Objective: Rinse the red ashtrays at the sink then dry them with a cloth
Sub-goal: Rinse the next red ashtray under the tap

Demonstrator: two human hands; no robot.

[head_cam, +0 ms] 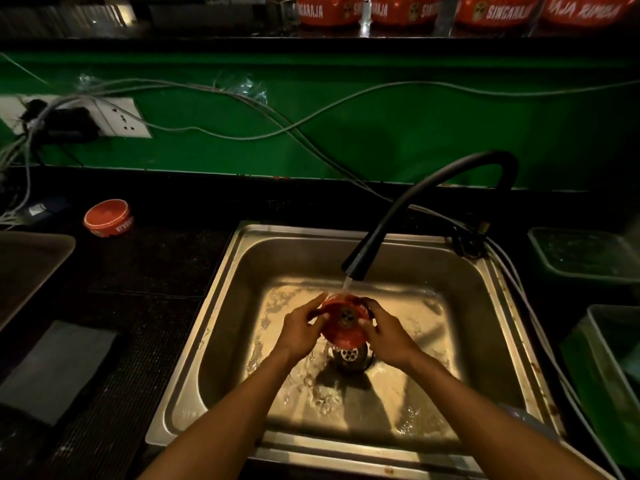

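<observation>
Over the steel sink (221, 296), a red ashtray (343, 320) is tilted toward me under a thin stream of water from the black faucet (356, 268). My left hand (301, 329) holds its left rim with the thumb on the face. My right hand (388, 332) grips its right rim. A second red ashtray (108, 218) stands on the dark counter at the left. Several more red ashtrays (498, 10) line the shelf at the top. A folded grey cloth (55, 372) lies on the counter left of the sink.
The drain strainer (350, 356) sits just below the held ashtray. Cables (242, 109) run along the green wall from a socket plate (117, 117). A dark tray (27, 268) is at far left. Plastic tubs (585, 254) stand right of the sink.
</observation>
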